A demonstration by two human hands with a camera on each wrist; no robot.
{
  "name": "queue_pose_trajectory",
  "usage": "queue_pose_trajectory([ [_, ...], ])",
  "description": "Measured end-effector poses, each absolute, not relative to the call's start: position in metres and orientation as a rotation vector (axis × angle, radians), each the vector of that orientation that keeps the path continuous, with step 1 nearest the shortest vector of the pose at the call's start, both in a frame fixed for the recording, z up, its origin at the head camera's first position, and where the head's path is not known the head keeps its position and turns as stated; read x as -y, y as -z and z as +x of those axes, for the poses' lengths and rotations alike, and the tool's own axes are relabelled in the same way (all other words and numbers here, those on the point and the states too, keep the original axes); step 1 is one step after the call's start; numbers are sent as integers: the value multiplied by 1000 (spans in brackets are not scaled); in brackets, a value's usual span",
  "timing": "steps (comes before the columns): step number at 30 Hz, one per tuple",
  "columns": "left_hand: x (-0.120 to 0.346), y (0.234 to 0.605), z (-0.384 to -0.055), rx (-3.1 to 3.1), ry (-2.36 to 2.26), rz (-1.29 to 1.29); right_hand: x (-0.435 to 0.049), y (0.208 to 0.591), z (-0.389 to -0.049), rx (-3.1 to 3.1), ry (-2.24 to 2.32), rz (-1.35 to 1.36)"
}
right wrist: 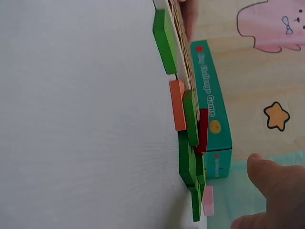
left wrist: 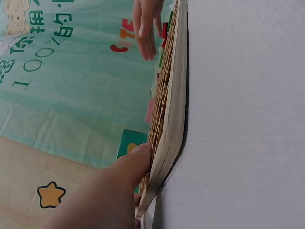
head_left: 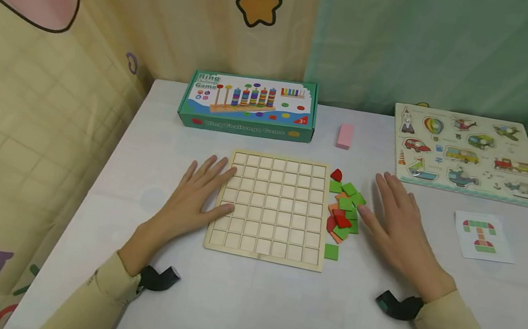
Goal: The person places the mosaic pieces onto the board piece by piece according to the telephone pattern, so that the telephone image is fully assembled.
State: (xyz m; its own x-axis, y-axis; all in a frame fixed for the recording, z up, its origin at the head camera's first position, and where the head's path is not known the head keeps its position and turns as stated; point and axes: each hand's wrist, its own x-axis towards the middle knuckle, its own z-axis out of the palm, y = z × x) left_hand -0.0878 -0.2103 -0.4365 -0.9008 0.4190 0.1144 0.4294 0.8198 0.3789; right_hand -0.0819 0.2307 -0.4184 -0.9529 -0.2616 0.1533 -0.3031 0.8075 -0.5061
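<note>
A square wooden grid board [head_left: 270, 203] lies on the table with its cells bare. My left hand [head_left: 192, 199] rests on its left edge, fingers spread and thumb over the rim; in the left wrist view the thumb [left wrist: 136, 160] touches the board's edge. Along the right edge lies a loose heap of green, red and orange tiles [head_left: 345, 204], some overlapping. One green square tile [head_left: 331, 251] sits apart at the near end. Just right of the heap, my right hand [head_left: 396, 233] holds nothing, its fingers extended. The right wrist view shows its thumb [right wrist: 267, 174] away from the tiles.
Behind the board stands a green ring game box [head_left: 253, 104], with a pink block [head_left: 345, 136] to its right. A vehicle picture puzzle [head_left: 470, 155] lies at the back right. Nearer is a white pattern card [head_left: 498, 250] showing coloured shapes. Curtains hang behind the table.
</note>
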Motion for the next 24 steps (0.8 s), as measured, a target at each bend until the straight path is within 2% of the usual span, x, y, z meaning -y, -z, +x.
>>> queue_pose_trajectory([
  [8,209,435,-92,2983,643,-723,-202,397,-130,2993,-885,531],
  [13,210,432,-92,2997,632,-699,-181,392,-156,3014,-955,483],
  [19,210,434,-90,2994,657,-697,-170,397,-161,3026,-990,365],
  [24,210,436,-86,2993,645,-701,-170,402,-156,2993,-1017,367],
])
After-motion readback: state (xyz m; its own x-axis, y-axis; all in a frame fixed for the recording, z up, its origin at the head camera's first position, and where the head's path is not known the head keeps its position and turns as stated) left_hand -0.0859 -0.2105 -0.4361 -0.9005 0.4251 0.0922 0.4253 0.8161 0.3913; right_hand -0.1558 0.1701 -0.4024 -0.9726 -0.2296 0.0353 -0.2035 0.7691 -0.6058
